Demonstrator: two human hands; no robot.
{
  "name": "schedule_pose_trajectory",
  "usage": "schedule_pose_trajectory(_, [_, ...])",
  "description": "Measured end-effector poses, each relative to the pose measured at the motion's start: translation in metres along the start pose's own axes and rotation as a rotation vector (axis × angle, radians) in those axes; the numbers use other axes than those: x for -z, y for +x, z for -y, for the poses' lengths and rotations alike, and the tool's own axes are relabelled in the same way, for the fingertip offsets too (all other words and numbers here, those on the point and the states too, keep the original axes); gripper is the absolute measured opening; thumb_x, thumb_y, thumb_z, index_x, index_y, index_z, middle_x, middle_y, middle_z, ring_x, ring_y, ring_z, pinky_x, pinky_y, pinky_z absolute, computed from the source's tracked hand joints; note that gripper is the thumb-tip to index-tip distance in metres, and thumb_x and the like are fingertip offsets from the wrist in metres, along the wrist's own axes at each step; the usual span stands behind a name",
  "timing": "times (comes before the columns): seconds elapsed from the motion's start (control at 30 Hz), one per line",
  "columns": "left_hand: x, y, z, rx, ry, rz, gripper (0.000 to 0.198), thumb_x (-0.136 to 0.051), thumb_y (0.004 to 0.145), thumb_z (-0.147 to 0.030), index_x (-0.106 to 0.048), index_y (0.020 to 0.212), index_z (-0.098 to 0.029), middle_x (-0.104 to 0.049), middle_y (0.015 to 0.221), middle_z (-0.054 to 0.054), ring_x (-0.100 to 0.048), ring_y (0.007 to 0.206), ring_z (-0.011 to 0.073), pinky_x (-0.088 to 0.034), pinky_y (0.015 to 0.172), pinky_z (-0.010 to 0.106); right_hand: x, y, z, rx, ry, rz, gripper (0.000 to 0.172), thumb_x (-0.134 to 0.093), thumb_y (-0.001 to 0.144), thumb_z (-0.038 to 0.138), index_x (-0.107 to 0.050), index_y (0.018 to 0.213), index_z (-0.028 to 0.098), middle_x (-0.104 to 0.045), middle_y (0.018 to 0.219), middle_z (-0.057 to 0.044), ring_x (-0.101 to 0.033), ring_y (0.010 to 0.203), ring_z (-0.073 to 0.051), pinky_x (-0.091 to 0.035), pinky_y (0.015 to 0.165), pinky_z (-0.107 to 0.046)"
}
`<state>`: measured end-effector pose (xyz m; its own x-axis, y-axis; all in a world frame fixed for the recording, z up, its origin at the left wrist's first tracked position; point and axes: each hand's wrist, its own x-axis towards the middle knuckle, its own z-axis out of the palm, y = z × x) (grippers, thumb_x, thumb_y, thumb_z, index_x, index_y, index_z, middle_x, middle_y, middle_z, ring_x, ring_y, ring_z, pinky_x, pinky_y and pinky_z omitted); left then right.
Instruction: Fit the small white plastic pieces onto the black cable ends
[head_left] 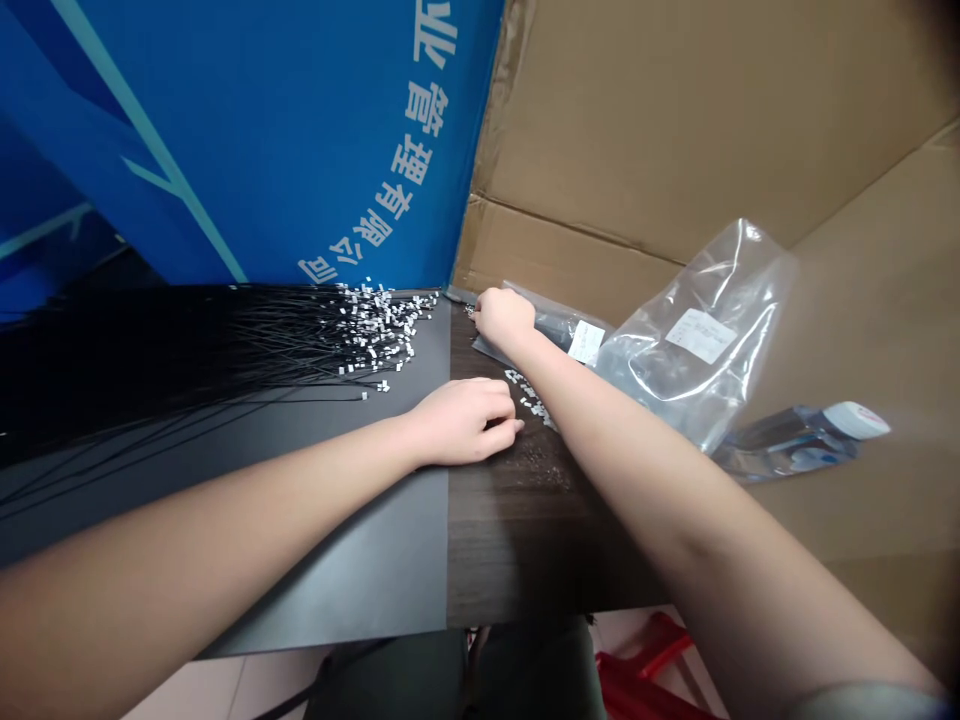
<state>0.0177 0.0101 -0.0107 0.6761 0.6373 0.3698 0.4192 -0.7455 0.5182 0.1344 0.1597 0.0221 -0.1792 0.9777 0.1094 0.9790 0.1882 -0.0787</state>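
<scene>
Our left forearm [187, 530] and right forearm [660, 480] reach in from the lower corners. Our left hand [459, 424] rests at the edge of a dark wood tabletop [517, 540], its fingers curled together, just beside small white connectors [529, 395] scattered at one o'clock; we cannot tell whether they pinch anything. Our right hand [504, 318] lies farther out, fingers bunched downward, touching a plastic bag of black parts [559, 328]; any grip is hidden. At ten o'clock, on a grey mat [375, 590], lie long black wires [187, 350] tipped with white connectors [382, 325]. A clear labelled plastic bag [694, 350] lies at two o'clock. Beyond rise a blue printed banner [225, 130] and brown cardboard [637, 120].
</scene>
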Motion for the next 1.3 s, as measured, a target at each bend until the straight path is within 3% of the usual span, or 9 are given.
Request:
schedule_pose_trajectory(0.3, [-0.001, 0.001, 0.001, 0.030, -0.022, 0.007, 0.033, -0.054, 0.102, -0.037, -0.064, 0.076, -0.021, -0.067, 0.088, 0.006, -0.063, 0.083, 0.0197, -0.048, 0.079, 0.033, -0.004, -0.006, -0.013, -0.015, 0.227, -0.104, 0.019, -0.063, 0.099, 0.029, -0.081, 0.102, 0.022, -0.080, 0.114, -0.011, -0.071, 0.110, -0.027, -0.052, 0.094, -0.036])
schedule_pose_trajectory(0.47, [0.000, 0.001, 0.003, 0.047, -0.037, 0.003, 0.032, -0.054, 0.102, -0.038, -0.065, 0.078, -0.021, -0.067, 0.089, 0.006, -0.064, 0.085, 0.0198, -0.049, 0.080, 0.033, 0.010, -0.009, -0.010, 0.063, 0.411, -0.298, 0.019, -0.059, 0.100, 0.026, -0.077, 0.099, 0.020, -0.071, 0.117, -0.012, -0.065, 0.111, -0.026, -0.048, 0.101, -0.037])
schedule_pose_trajectory(0.57, [0.000, 0.002, 0.005, 0.052, -0.034, -0.021, 0.032, -0.055, 0.102, -0.037, -0.064, 0.076, -0.021, -0.066, 0.088, 0.006, -0.063, 0.086, 0.0199, -0.050, 0.082, 0.033, 0.033, -0.014, -0.005, 0.192, 0.571, -0.453, 0.015, -0.058, 0.101, 0.024, -0.071, 0.099, 0.019, -0.069, 0.108, -0.009, -0.063, 0.106, -0.023, -0.048, 0.101, -0.037])
schedule_pose_trajectory(0.7, [0.001, 0.005, 0.005, 0.091, -0.084, -0.064, 0.029, -0.056, 0.101, -0.036, -0.063, 0.077, -0.021, -0.066, 0.089, 0.005, -0.063, 0.087, 0.0200, -0.050, 0.083, 0.034, 0.091, -0.041, -0.006, 0.337, 0.931, -0.719, 0.014, -0.055, 0.106, 0.029, -0.066, 0.103, 0.021, -0.068, 0.101, -0.004, -0.064, 0.096, -0.017, -0.050, 0.088, -0.033])
schedule_pose_trajectory(0.8, [0.001, 0.007, 0.005, 0.168, -0.140, -0.116, 0.031, -0.057, 0.100, -0.038, -0.062, 0.075, -0.020, -0.064, 0.088, 0.004, -0.062, 0.084, 0.0191, -0.047, 0.080, 0.033, 0.136, -0.071, -0.019, 0.393, 1.288, -0.843, 0.010, -0.057, 0.105, 0.027, -0.063, 0.099, 0.023, -0.066, 0.085, 0.001, -0.060, 0.070, -0.009, -0.045, 0.068, -0.028])
schedule_pose_trajectory(0.93, [0.002, 0.005, 0.005, 0.243, -0.216, -0.225, 0.032, -0.059, 0.098, -0.039, -0.061, 0.072, -0.020, -0.062, 0.083, 0.003, -0.061, 0.081, 0.0179, -0.045, 0.079, 0.033, 0.153, -0.099, -0.036, 0.360, 1.620, -0.608, 0.018, -0.076, 0.096, 0.040, -0.062, 0.093, 0.027, -0.067, 0.078, 0.004, -0.058, 0.059, -0.011, -0.045, 0.055, -0.026])
schedule_pose_trajectory(1.07, [0.006, 0.000, 0.007, 0.403, -0.332, -0.388, 0.030, -0.064, 0.095, -0.039, -0.063, 0.072, -0.019, -0.063, 0.080, 0.002, -0.060, 0.079, 0.0182, -0.047, 0.079, 0.032, 0.116, -0.108, -0.033, 0.166, 1.846, -0.240, 0.025, -0.082, 0.089, 0.041, -0.063, 0.092, 0.024, -0.067, 0.072, 0.006, -0.057, 0.054, -0.009, -0.047, 0.053, -0.024])
schedule_pose_trajectory(1.17, [0.015, -0.003, 0.007, 0.666, -0.696, -0.507, 0.024, -0.072, 0.089, -0.040, -0.065, 0.081, -0.018, -0.064, 0.078, 0.001, -0.059, 0.070, 0.0156, -0.048, 0.068, 0.030, 0.077, -0.111, -0.026, 0.062, 1.948, -0.091, 0.031, -0.087, 0.083, 0.041, -0.064, 0.092, 0.023, -0.073, 0.076, 0.005, -0.064, 0.060, -0.010, -0.051, 0.057, -0.023])
schedule_pose_trajectory(1.3, [0.023, -0.007, -0.001, 0.697, -1.205, -0.293, 0.046, -0.076, 0.088, -0.058, -0.068, 0.098, -0.015, -0.071, 0.094, 0.008, -0.067, 0.073, 0.0149, -0.054, 0.067, 0.029, 0.035, -0.118, -0.020, 0.062, 1.900, -0.049, 0.031, -0.089, 0.080, 0.042, -0.070, 0.092, 0.021, -0.081, 0.088, -0.002, -0.075, 0.078, -0.015, -0.057, 0.072, -0.027])
